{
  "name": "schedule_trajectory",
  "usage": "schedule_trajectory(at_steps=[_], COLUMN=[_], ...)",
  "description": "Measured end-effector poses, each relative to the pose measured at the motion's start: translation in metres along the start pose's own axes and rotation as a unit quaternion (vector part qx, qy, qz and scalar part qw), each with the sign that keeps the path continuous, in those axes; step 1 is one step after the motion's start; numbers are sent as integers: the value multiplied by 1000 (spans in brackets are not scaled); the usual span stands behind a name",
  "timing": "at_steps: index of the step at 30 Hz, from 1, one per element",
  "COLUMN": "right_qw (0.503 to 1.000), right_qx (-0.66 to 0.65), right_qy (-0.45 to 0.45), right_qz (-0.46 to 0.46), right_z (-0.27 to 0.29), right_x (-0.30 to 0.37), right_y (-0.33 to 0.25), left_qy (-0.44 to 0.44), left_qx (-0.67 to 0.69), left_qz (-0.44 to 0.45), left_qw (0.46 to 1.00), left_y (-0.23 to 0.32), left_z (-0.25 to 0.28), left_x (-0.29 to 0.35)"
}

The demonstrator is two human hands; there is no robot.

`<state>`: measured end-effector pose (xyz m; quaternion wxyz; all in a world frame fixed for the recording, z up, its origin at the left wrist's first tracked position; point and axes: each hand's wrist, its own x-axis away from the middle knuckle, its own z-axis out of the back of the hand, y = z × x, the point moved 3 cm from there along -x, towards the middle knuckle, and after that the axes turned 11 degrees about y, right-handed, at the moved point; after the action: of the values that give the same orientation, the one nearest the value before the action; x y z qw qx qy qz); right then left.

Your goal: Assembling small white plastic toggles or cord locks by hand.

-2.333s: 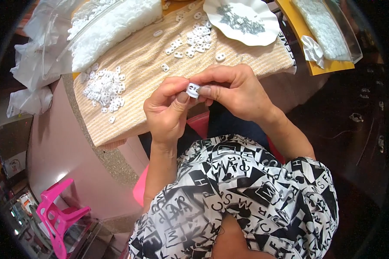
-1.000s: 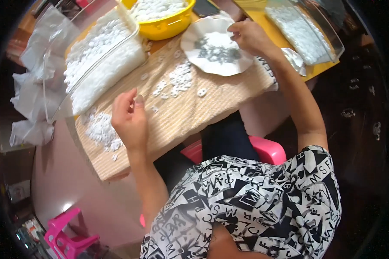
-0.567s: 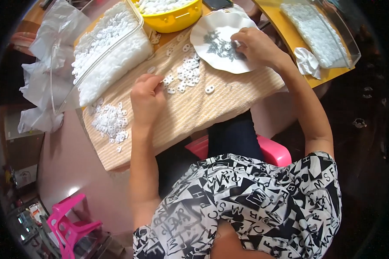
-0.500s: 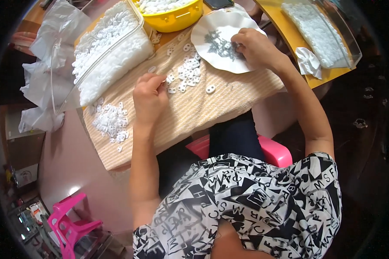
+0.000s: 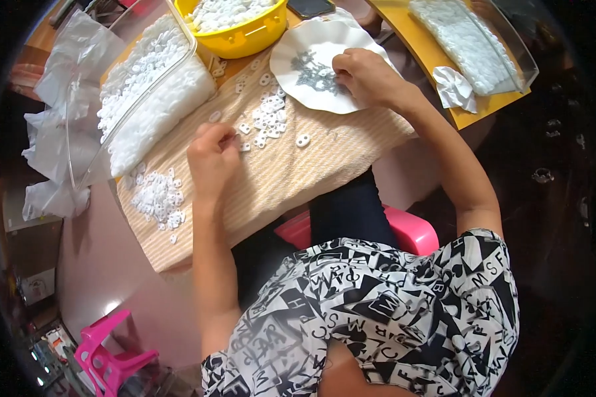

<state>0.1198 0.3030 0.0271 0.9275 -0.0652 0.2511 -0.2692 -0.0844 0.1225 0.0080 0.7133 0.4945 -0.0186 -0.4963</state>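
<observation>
White scalloped plate [image 5: 343,33]: right hand [image 5: 367,76] curled at its grey slivers [image 5: 304,66]. Left hand [image 5: 212,155] curled beside white two-hole plastic pieces [image 5: 269,119] on beige cloth [image 5: 278,175]. Hands now parted, no shared piece; can't tell grips.

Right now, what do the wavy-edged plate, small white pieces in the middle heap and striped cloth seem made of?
Wavy-edged plate: smooth white, fluted rim; perhaps plastic, though ceramic is possible.
Small white pieces: likely moulded plastic, smooth, with matching shapes and holes.
Striped cloth: matte textile, judging by its wrinkles and textured surface.
</observation>
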Motion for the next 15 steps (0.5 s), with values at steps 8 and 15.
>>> schedule_trajectory(at_steps=[8, 15], right_qw=[996, 999], right_qx=[4, -7], right_qy=[8, -33], right_qz=[-84, -37], right_z=[29, 2], right_x=[-15, -29], right_y=[28, 17], left_qy=[65, 31], left_qx=[195, 424], left_qz=[174, 308], left_qw=[963, 851], left_y=[11, 12], left_z=[35, 37], left_x=[31, 62])
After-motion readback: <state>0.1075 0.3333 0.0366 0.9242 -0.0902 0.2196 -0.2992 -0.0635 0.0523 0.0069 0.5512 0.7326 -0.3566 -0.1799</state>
